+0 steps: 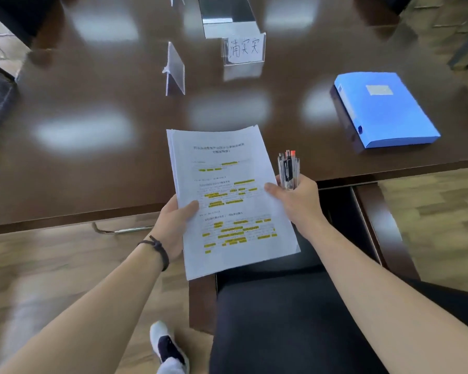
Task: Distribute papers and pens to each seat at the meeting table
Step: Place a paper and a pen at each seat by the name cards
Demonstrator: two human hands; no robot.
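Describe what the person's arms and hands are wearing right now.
Both forearms are bare, no sleeves in view. The left wrist carries a dark cord bracelet with a knot. The left hand and right hand wear no gloves; no rings or watch show.

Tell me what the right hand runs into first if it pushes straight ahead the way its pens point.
Probably nothing at first: the right hand and its pens point over bare table. Farther along stands the name card holder, though depth is hard to judge.
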